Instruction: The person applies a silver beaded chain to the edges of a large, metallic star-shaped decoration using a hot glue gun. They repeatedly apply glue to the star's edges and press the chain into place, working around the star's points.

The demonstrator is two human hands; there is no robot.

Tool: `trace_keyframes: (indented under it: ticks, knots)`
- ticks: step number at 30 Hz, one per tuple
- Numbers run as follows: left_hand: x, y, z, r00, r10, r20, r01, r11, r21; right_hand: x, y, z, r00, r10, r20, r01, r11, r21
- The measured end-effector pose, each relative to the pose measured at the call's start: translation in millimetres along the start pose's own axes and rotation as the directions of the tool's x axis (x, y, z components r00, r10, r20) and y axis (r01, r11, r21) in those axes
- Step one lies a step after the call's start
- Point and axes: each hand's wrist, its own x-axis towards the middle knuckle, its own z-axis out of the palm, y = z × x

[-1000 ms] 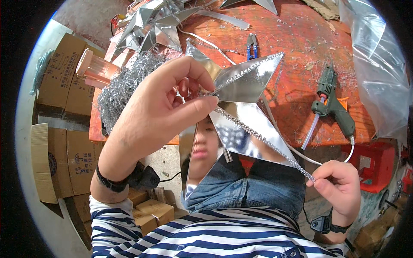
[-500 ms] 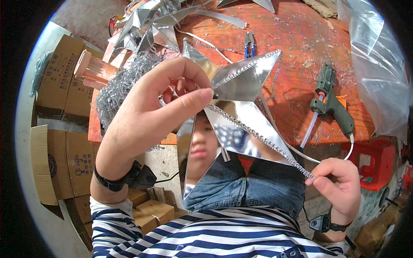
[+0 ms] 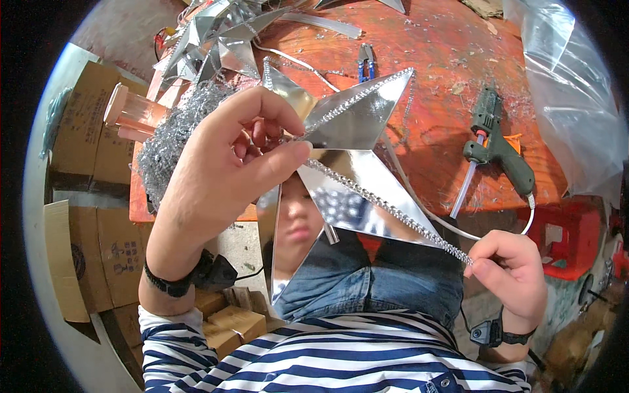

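Note:
A large mirror-silver star [image 3: 350,203] with raised, folded points is over my lap and the near table edge. Silver beaded-looking trim [image 3: 386,208] runs along the ridge of its lower right point, and another strip lies along the upper right ridge. My left hand [image 3: 229,147] is closed at the star's centre, thumb and fingers pinching the trim there; part of the star is hidden behind it. Just past the lower right tip, my right hand [image 3: 511,268] pinches the trim between thumb and forefinger, holding it taut.
On the red table [image 3: 439,137] lie a dark green glue gun [image 3: 498,134] with a clear stick, blue-handled pliers [image 3: 366,64] and a tangled heap of silver trim [image 3: 180,141]. Further silver stars [image 3: 219,42] are piled behind. Clear plastic sheeting [image 3: 570,92] hangs right; cardboard boxes [image 3: 108,255] stand left.
The view has shifted slightly, so the table things sit a little further left. Both hands keep their hold, with the trim still stretched along the lower right ridge.

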Motion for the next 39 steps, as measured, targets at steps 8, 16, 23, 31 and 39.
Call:
trace_keyframes:
  ticks: [8, 16, 23, 31, 39]
  knots:
    - [-1, -6, 3, 0.997, 0.053, -0.054, -0.057, 0.995, -0.078, 3, 1, 1, 0.998, 0.019, 0.051, -0.019, 1.0, -0.002]
    - [0, -7, 4, 0.998, 0.034, -0.062, -0.039, 0.996, -0.086, 8, 16, 4, 0.999, -0.003, 0.037, 0.002, 1.0, 0.01]
    - [0, -6, 4, 0.998, 0.042, -0.054, -0.046, 0.996, -0.075, 6, 12, 2, 0.997, -0.02, 0.074, 0.022, 1.0, -0.02]
    - [-1, -5, 4, 0.999, 0.02, -0.047, -0.025, 0.993, -0.113, 5, 9, 0, 0.993, -0.066, 0.097, 0.073, 0.995, -0.069]
    - [-1, -9, 4, 0.997, 0.054, -0.049, -0.059, 0.99, -0.128, 11, 15, 8, 0.997, -0.031, 0.067, 0.036, 0.997, -0.069]
